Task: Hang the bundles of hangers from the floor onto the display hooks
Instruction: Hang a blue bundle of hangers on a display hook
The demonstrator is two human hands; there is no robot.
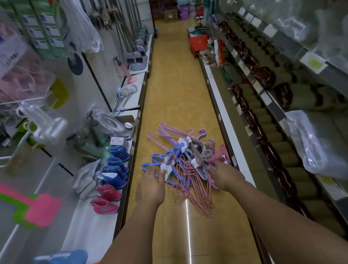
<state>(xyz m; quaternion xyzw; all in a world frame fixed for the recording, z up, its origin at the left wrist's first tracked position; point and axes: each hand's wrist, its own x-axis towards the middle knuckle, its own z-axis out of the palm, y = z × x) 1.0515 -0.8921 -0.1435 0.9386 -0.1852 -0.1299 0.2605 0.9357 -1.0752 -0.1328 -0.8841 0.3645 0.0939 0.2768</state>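
A heap of hanger bundles (187, 158) in pink, blue, purple and grey lies on the yellow floor of a shop aisle, each bundle tied with a white paper tag. My left hand (151, 186) reaches down to the blue bundle (157, 165) at the heap's left edge, fingers stretched toward its tag. My right hand (225, 175) is down at the heap's right side, its fingers touching the pink bundle (219, 155); whether they curl round it is hidden by the back of the hand. Display hooks (22, 109) on the left wall carry white hangers.
Low shelves line both sides of the narrow aisle. Small blue and pink boots (113, 177) sit on the left shelf edge close to my left hand. The right shelves (275, 121) hold rolled goods and plastic bags. Boxes and buckets (184, 10) stand at the far end.
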